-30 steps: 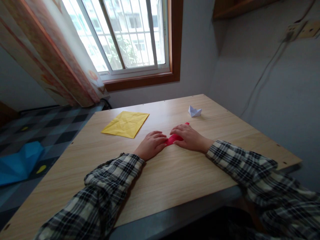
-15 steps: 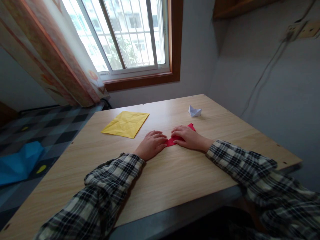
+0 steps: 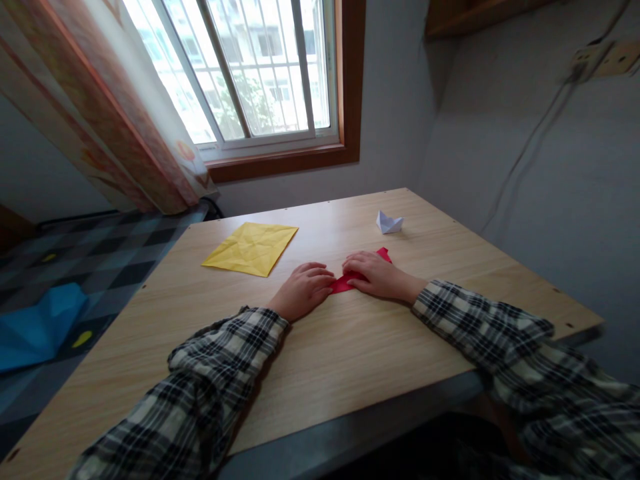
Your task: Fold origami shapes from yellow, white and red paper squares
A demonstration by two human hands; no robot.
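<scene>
A strip of folded red paper [image 3: 343, 285] lies on the wooden tabletop, partly covered by my hands. My left hand [image 3: 306, 288] is closed on its left end, with thumb and fingers at the paper's edge. Across its middle, my right hand [image 3: 373, 273] presses down with the fingers curled over it. A small red corner shows beyond the right knuckles. Behind my right hand stands a small white folded-paper boat [image 3: 389, 223]. To the left of my left hand, a creased yellow paper square [image 3: 251, 249] lies flat.
The wooden tabletop [image 3: 300, 373] has its front edge close to my body. A blue folded paper [image 3: 43, 327] rests on a checked cloth [image 3: 130, 250] at the left. Beyond the table are a barred window [image 3: 260, 73], a curtain [image 3: 110, 100] and a wall with a hanging cable [image 3: 525, 150].
Both hands stay almost still on the red paper. Slightly more of the red strip shows by my left fingertips.
</scene>
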